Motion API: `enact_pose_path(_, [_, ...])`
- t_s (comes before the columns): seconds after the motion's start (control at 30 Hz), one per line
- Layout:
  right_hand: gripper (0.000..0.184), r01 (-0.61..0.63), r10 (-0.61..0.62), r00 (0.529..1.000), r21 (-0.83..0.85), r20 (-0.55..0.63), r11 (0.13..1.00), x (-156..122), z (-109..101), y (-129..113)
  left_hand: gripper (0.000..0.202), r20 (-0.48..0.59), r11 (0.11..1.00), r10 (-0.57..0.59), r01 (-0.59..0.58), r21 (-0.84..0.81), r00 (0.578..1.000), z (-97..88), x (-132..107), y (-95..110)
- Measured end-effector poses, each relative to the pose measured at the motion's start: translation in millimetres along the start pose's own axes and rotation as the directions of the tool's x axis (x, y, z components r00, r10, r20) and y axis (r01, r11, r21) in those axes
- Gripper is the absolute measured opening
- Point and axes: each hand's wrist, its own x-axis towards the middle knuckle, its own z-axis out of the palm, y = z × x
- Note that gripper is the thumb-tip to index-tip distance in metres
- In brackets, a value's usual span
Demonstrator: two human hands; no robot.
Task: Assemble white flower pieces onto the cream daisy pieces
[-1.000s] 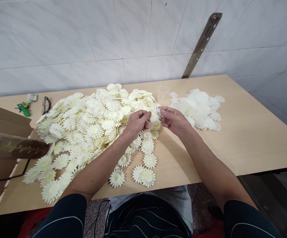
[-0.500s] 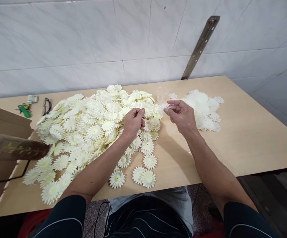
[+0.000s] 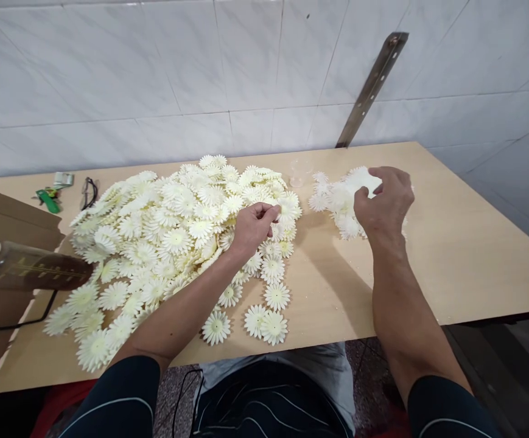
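A big heap of cream daisy-shaped flower pieces [image 3: 168,231] covers the left half of the wooden table [image 3: 451,255]. A smaller pile of whiter flower pieces [image 3: 341,201] lies at the right. My left hand [image 3: 252,228] rests at the right edge of the big heap, fingers curled in a pinch on something I cannot make out. My right hand [image 3: 383,204] hovers over the smaller pile, fingers bent and pinched on a white flower piece [image 3: 367,180] there.
A small clear cup [image 3: 297,173] stands between the two piles. Spectacles [image 3: 87,191] and a green tool [image 3: 47,199] lie at the far left. A brown box and a dark bottle-like object [image 3: 22,271] sit at the left edge. A metal bar [image 3: 371,88] leans on the tiled wall.
My right hand moved away from my left hand, to the right, carrying a white flower piece onto the smaller pile. My left hand stayed at the big heap.
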Motion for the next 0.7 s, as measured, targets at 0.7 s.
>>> enact_pose_path(0.7, [0.073,-0.430,0.140,0.800,0.396,0.583,0.812,-41.3,36.5,-93.3,0.020,0.020,0.958,0.240,-0.240,0.156,0.971,3.0,-4.2,-10.9])
